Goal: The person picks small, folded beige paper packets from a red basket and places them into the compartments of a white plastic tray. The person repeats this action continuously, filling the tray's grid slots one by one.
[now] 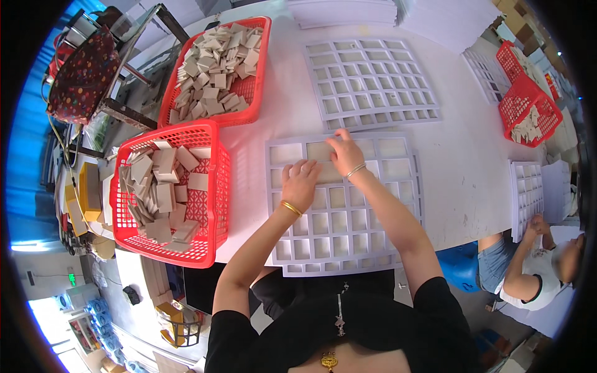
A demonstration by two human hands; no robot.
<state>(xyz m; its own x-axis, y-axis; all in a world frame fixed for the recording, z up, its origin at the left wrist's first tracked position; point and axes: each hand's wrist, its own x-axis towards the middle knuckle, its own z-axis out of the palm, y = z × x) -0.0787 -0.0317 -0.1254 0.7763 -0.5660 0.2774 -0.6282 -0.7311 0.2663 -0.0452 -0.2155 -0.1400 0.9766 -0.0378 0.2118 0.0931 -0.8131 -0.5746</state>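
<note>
The counter (pixel 460 186) is the main work surface; it is white. At its right side a co-worker (pixel 530 273) has both hands at another white grid panel (pixel 528 193).

The front grid panel (pixel 305 142) lies flat directly before me. Edges of at least one further panel show below it at the right and near sides. A second, many-celled grid panel (pixel 323 117) lies just beyond it.

Two red perforated baskets stand to my left: the near basket (pixel 214 186) and, behind it, the far basket (pixel 264 62). Both contain loose beige rectangular pieces (pixel 165 194).

My left hand (pixel 300 185) is palm down on the front grid panel, fingers extended. My right hand (pixel 346 154) is over its upper part, fingers bent, fingertips near the far rim. Neither is clenched; I cannot tell whether either grasps a piece.

Smallest items: a gold-coloured bangle (pixel 291 208) on my left wrist, a silver-coloured bangle (pixel 356 170) on my right.
</note>
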